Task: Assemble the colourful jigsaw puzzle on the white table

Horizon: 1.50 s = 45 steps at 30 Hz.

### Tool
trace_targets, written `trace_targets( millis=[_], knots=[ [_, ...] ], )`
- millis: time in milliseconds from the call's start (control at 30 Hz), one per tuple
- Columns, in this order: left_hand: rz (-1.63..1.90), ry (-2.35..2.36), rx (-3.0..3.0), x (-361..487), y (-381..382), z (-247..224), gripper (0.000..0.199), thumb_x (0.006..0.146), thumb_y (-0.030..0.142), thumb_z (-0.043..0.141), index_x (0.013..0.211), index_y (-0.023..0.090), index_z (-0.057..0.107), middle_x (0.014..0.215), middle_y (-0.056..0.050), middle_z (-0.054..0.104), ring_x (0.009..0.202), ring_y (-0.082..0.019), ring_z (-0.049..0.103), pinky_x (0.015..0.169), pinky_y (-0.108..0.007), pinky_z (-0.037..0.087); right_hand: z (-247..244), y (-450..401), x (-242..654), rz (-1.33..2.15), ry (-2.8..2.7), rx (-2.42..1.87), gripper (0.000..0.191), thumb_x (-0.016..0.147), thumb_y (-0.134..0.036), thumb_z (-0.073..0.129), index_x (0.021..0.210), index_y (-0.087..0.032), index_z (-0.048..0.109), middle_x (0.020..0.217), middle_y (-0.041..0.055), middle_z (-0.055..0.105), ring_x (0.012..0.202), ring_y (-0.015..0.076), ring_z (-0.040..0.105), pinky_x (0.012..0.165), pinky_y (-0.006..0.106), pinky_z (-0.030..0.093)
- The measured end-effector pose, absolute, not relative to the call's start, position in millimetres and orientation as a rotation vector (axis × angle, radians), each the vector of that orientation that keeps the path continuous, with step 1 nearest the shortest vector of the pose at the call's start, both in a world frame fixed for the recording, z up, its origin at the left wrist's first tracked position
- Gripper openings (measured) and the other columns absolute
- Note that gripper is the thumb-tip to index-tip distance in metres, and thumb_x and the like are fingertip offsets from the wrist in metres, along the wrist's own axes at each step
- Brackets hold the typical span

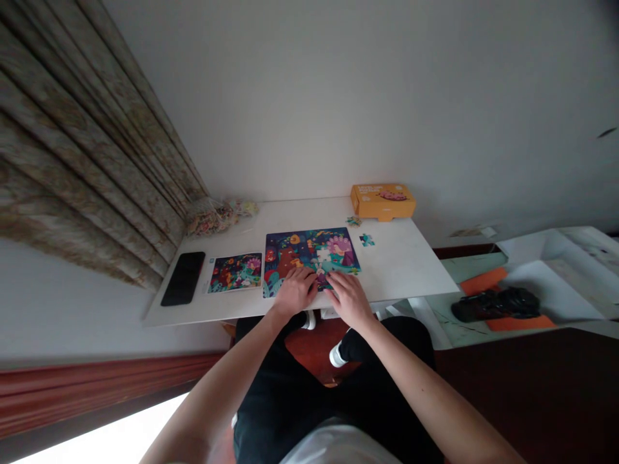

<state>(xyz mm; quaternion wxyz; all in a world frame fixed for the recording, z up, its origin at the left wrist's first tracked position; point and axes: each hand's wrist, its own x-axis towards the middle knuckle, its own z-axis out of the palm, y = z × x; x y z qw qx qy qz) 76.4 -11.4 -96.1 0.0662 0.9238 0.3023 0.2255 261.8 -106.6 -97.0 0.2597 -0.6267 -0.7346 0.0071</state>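
A colourful jigsaw puzzle (283, 248) lies on the white table in front of me, with a pale piece-shaped gap right of its middle. My left hand (296, 290) rests on its lower edge, fingers together and slightly bent on the pieces. Close by on the right, my right hand (349, 298) touches the same lower edge with fingers stretched out and thumb apart. The pieces under my fingertips are partly hidden. Loose blue puzzle pieces (366, 240) lie right of the puzzle, and a small pile of pieces (353, 222) sits behind them.
Left of the puzzle lie a reference picture card (235, 272) and a black phone (182, 278). Clear plastic bags of pieces (213, 218) stand at the back left by the curtain (87, 122). A yellow box (383, 202) is at the back right of the table (406, 270).
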Motion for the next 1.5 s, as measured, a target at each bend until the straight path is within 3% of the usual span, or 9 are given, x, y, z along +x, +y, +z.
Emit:
trace_targets(
  millis=[133, 667, 800, 933, 1100, 1233, 1500],
  knots=[
    [0.681, 0.909, 2.786, 76.6, -10.9, -98.2, 0.021, 0.099, 0.021, 0.057, 0.113, 0.020, 0.074, 0.115, -0.009, 0.074, 0.108, -0.028, 0.068, 0.098, -0.045, 0.056, -104.3, -118.4, 250.8, 0.042, -2.129, -1.710, 0.044, 0.108, -0.033, 0.048, 0.148, -0.020, 0.059, 0.153, 0.0145, 0.059, 0.142, 0.0327, 0.052, 0.122, 0.063, 0.032],
    [0.587, 0.883, 2.869, 77.2, -17.1, -94.3, 0.022, 0.101, 0.018, 0.058, 0.119, 0.019, 0.071, 0.118, -0.011, 0.073, 0.112, -0.028, 0.068, 0.098, -0.044, 0.055, -106.8, -117.6, 259.9, 0.202, -2.131, -1.656, 0.050, 0.105, -0.030, 0.052, 0.154, -0.025, 0.053, 0.154, 0.0136, 0.059, 0.146, 0.0315, 0.051, 0.124, 0.067, 0.029],
    [0.460, 0.775, 2.976, 81.0, -26.1, -89.2, 0.025, 0.103, 0.017, 0.054, 0.123, 0.016, 0.068, 0.121, -0.013, 0.073, 0.114, -0.028, 0.068, 0.103, -0.043, 0.052, -112.3, -115.3, 263.8, 0.251, -2.023, -1.588, 0.043, 0.106, -0.028, 0.049, 0.147, -0.027, 0.059, 0.148, 0.0124, 0.064, 0.142, 0.0304, 0.055, 0.123, 0.066, 0.032],
    [0.455, 0.699, 2.998, 83.9, -27.3, -85.9, 0.029, 0.104, 0.019, 0.052, 0.129, 0.016, 0.066, 0.127, -0.012, 0.072, 0.119, -0.027, 0.066, 0.109, -0.043, 0.049, -113.2, -116.3, 274.2, 0.237, -1.770, -1.506, 0.031, 0.106, -0.030, 0.049, 0.125, -0.025, 0.072, 0.130, 0.0125, 0.072, 0.128, 0.0276, 0.064, 0.114, 0.053, 0.049],
    [0.538, 0.753, 2.895, 86.0, -20.6, -88.7, 0.037, 0.104, 0.034, 0.057, 0.137, 0.020, 0.064, 0.140, -0.013, 0.067, 0.133, -0.029, 0.060, 0.116, -0.048, 0.046, -113.3, -115.8, 316.8, 0.089, -1.560, -1.612, 0.023, 0.101, -0.032, 0.055, 0.103, -0.024, 0.076, 0.110, 0.0120, 0.076, 0.109, 0.0285, 0.069, 0.103, 0.049, 0.054],
    [0.565, 0.719, 2.808, 89.3, -19.2, -95.2, 0.039, 0.102, 0.038, 0.061, 0.137, 0.021, 0.066, 0.143, -0.014, 0.066, 0.138, -0.029, 0.058, 0.121, -0.052, 0.042, -122.2, -97.2, 368.8, 0.042, -1.395, -1.766, 0.024, 0.094, -0.034, 0.057, 0.102, -0.021, 0.075, 0.111, 0.0146, 0.076, 0.109, 0.0321, 0.068, 0.105, 0.052, 0.051],
    [0.606, 0.739, 2.748, 90.7, -19.1, -105.1, 0.030, 0.105, 0.031, 0.057, 0.131, 0.023, 0.070, 0.139, -0.009, 0.070, 0.136, -0.025, 0.061, 0.122, -0.050, 0.043, -129.8, -25.6, 417.6, 0.108, -1.304, -1.972, 0.042, 0.086, -0.049, 0.066, 0.112, -0.016, 0.073, 0.118, 0.0184, 0.075, 0.112, 0.0337, 0.067, 0.106, 0.050, 0.049]
  ],
)
